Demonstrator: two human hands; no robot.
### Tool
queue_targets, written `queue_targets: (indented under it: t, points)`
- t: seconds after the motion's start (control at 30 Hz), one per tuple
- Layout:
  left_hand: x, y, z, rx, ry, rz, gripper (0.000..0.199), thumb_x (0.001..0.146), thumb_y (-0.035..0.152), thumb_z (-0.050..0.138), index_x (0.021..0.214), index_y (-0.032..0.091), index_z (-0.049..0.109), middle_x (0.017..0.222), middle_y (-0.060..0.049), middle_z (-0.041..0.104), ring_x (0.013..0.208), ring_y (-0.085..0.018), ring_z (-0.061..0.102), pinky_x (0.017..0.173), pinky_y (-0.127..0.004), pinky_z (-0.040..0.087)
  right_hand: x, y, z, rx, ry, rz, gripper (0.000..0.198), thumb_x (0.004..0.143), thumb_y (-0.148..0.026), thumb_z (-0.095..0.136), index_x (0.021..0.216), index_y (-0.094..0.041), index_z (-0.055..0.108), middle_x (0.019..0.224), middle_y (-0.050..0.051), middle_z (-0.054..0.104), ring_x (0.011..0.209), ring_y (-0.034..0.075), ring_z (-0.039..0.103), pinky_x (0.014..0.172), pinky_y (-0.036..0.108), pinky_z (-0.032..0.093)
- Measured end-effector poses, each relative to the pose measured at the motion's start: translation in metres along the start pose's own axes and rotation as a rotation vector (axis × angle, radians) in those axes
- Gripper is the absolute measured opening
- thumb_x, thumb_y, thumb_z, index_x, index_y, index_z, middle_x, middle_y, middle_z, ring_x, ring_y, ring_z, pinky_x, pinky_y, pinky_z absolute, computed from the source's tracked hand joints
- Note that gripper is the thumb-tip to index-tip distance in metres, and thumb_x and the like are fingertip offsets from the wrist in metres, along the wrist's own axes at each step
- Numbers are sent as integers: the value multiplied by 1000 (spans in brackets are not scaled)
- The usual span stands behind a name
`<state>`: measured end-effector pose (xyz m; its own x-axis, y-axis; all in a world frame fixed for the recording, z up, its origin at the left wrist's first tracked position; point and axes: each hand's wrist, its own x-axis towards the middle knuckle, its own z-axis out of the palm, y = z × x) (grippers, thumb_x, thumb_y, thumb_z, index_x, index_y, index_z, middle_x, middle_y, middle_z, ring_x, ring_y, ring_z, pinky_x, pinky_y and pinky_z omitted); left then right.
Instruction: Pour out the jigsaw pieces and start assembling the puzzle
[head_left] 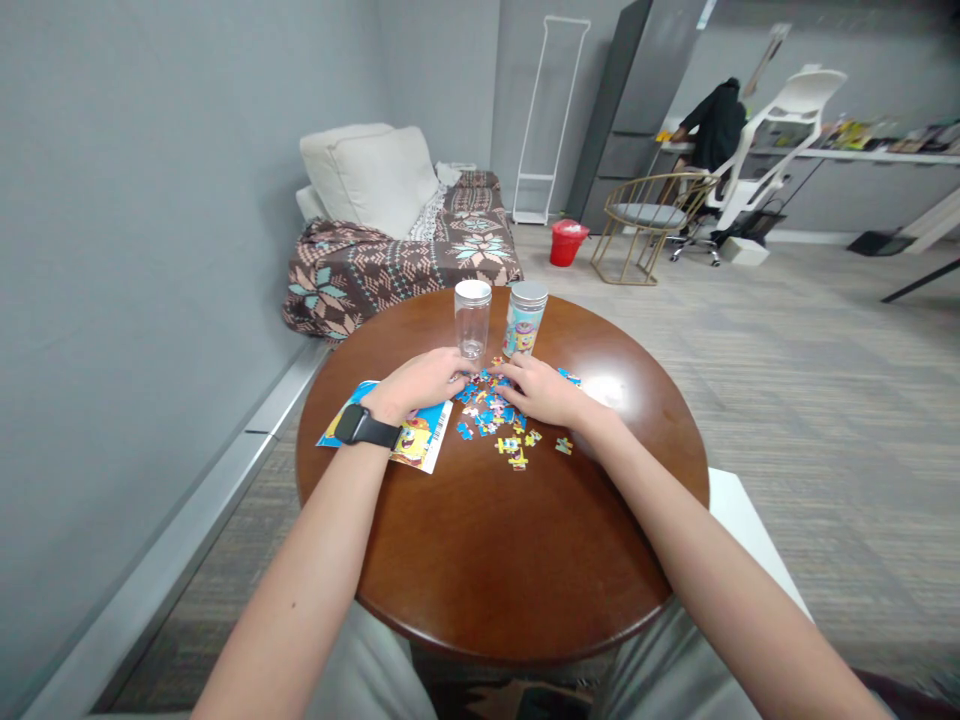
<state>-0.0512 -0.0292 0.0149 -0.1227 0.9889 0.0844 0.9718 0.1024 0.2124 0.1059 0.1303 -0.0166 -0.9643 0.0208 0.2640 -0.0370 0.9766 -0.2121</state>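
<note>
A loose pile of small jigsaw puzzle pieces (pixel 489 412), mostly blue with some yellow, lies on the round brown table (pixel 517 560). My left hand (pixel 427 382), with a black watch on its wrist, reaches to the pile's left edge, thumb and fingers apart. Under that wrist lies a colourful cartoon picture sheet (pixel 421 440). Across the pile, my right hand (pixel 546 390) rests its spread fingers on the pieces from the right. Just behind the hands stand a clear jar (pixel 472 325) with a white lid and a cartoon-printed jar (pixel 523 322) with a silvery lid.
A few yellow puzzle pieces (pixel 517 459) lie nearer me. Beyond the table are a sofa (pixel 405 250) with a patterned cover, a red bin (pixel 568 245) and a gold-framed chair (pixel 649 215). A person in dark clothes (pixel 716 125) is at the far counter.
</note>
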Motion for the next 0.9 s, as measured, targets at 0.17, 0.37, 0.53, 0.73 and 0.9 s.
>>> queue_targets:
  t: [0.17,0.37,0.53,0.73,0.9]
  points:
    - [2,6,2,52,-50,21,35,91,22,41,110,23,71,97,-6,67,93,-19,62,82,-28,46,-1,2,-3,40,4,-14,28,94,-28,51,114,-18,68,93,8,57,89,20,56,85,33,46]
    - [3,5,3,58,-53,7,36,92,22,40,114,22,70,102,-8,68,95,-20,62,84,-29,46,-2,6,-7,76,-7,-37,25,94,-30,53,101,-17,74,86,7,56,84,19,56,82,32,46]
    - [2,5,5,-31,-59,36,37,93,22,41,120,21,67,112,-8,67,103,-20,61,91,-31,45,-2,10,-10,146,32,-34,21,91,-27,56,96,-15,72,90,9,60,90,21,58,87,34,46]
    - [3,3,5,-45,-19,19,33,92,23,43,113,20,68,111,-7,68,102,-19,62,91,-29,45,-7,15,-17,223,13,-34,17,83,-27,67,96,-17,72,91,7,61,91,20,59,87,33,47]
    - [4,-1,7,-24,-26,29,32,91,25,45,110,19,70,105,-8,68,96,-20,62,86,-29,46,-8,18,-19,224,-15,-24,18,80,-23,69,97,-16,71,89,6,61,88,19,59,84,31,47]
